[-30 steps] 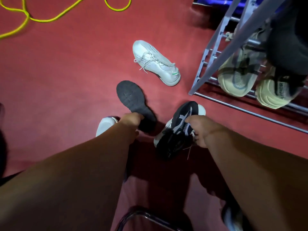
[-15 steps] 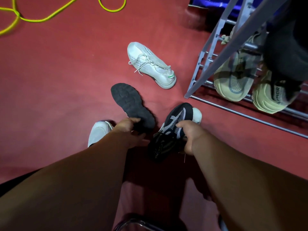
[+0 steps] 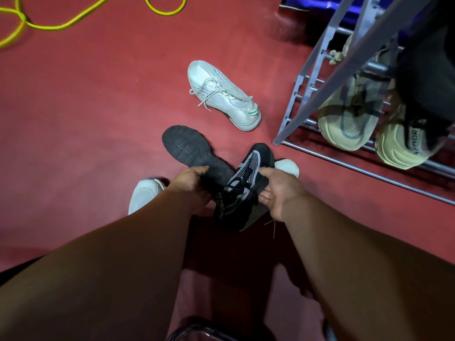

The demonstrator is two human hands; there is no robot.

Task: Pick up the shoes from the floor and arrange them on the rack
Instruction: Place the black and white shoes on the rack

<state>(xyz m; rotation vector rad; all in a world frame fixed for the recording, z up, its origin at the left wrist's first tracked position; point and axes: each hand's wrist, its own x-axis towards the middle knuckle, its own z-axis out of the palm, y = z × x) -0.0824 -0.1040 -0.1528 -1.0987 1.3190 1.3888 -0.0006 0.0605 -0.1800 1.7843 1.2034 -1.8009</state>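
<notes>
My left hand [image 3: 190, 184] grips the heel end of a black shoe turned sole up [image 3: 189, 150]. My right hand [image 3: 277, 190] holds a black and grey knit shoe [image 3: 242, 185] by its side, toe pointing away from me. Both shoes are held just above the red floor [image 3: 86, 119], close together. A white laced sneaker [image 3: 221, 94] lies on the floor beyond them. The grey metal rack [image 3: 320, 70] stands at the right with two beige shoes, one [image 3: 349, 121] beside the other [image 3: 406, 146], on its lowest bars.
Two white shoe toes, one [image 3: 144, 193] by my left arm and one [image 3: 288, 166] behind the knit shoe, show on the floor. A yellow cable [image 3: 49, 25] loops at the top left. Dark cloth [image 3: 428, 57] hangs on the rack. A metal tube curve [image 3: 197, 331] shows at the bottom.
Both hands have drawn together, bringing the two black shoes side by side. The sole-up shoe has lifted slightly in my left hand.
</notes>
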